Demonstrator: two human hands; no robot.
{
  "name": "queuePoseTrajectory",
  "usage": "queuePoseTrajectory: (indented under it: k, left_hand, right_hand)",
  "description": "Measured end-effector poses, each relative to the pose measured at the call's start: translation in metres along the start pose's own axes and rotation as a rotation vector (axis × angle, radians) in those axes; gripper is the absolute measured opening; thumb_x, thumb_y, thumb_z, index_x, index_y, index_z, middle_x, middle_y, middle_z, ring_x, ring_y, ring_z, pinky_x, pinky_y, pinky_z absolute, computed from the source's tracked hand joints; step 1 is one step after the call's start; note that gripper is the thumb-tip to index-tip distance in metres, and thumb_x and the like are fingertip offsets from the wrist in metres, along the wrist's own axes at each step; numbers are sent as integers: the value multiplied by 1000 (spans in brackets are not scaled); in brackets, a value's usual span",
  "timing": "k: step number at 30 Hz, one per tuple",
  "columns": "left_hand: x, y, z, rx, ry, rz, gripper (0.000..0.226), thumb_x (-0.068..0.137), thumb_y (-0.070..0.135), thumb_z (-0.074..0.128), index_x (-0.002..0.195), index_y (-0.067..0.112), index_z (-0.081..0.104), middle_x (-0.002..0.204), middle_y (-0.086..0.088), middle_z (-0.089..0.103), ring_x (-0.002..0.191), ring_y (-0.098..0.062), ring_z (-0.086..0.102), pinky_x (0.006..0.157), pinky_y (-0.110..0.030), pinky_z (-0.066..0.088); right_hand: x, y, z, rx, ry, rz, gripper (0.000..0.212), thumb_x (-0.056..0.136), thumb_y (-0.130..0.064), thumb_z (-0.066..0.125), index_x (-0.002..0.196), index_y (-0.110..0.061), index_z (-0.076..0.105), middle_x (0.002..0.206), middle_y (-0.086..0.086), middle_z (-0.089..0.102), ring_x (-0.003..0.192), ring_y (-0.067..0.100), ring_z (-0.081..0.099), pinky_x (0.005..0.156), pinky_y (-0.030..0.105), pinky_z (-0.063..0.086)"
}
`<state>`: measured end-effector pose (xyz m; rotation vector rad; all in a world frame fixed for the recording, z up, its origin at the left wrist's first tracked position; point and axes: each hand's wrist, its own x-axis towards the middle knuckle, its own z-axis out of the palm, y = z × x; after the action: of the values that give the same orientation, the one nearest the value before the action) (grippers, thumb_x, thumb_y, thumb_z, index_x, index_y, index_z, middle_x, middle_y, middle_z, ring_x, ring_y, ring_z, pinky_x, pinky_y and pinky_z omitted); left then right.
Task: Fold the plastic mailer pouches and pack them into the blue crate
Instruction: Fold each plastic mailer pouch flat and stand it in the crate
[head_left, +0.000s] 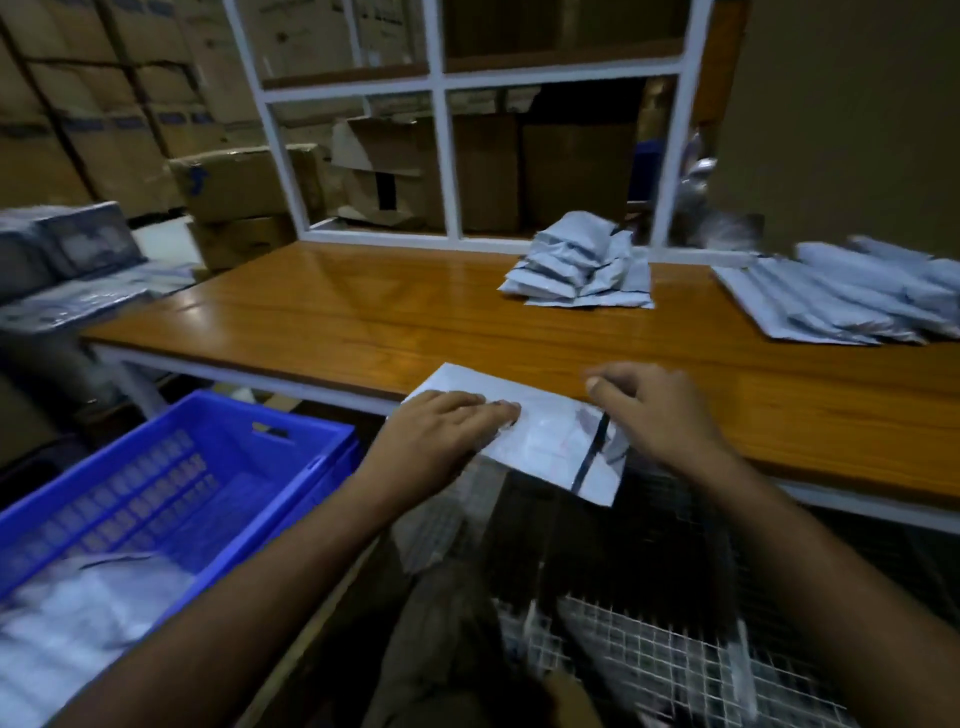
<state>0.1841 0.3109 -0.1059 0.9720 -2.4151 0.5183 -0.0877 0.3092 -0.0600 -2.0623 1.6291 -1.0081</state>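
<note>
A white plastic mailer pouch with a dark adhesive strip lies over the near edge of the wooden table, its right end hanging past the edge. My left hand presses flat on the pouch's left part with straight fingers. My right hand holds the pouch's right end by the strip, fingers curled; the frame is blurred there. The blue crate stands low at the left, with several white pouches in its near end.
A heap of folded pouches sits mid-table at the back. Flat unfolded pouches are spread at the right. A white window frame and cardboard boxes stand behind. A wire mesh rack lies below the table edge.
</note>
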Motion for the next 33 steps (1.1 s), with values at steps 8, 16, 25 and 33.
queuePoseTrajectory:
  k: [8,16,25,33]
  left_hand:
    - [-131,-98,-93,127,-50,-199,31,95,4,60,120,18,73,119,1,73,107,-20,68,86,-34,50]
    - [-261,-167,-117,53,-228,-721,45,78,7,50,112,19,76,99,-5,76,89,-27,71,77,-38,56]
    - [-344,-191,-57,-115,-633,-802,48,68,3,69,111,24,78,106,1,77,99,-22,71,88,-34,54]
    - [-353,-203,-49,-292,-933,-1015,57,80,-15,56,116,25,75,127,0,69,119,-21,63,101,-38,49]
  right_hand:
    - [26,-94,112,428,-227,-208,21,100,-22,57,103,-37,71,101,-12,74,87,1,72,79,40,61]
    - [24,-156,255,229,-554,-442,27,100,-32,57,122,-28,71,101,-10,75,65,-6,61,63,14,43]
    - [9,-165,340,-344,-530,-741,66,97,-48,10,106,-26,71,103,-3,73,106,19,61,111,41,25]
    - [7,-175,339,-403,-554,-723,93,83,-51,-14,108,-26,72,107,-5,72,104,18,60,108,38,24]
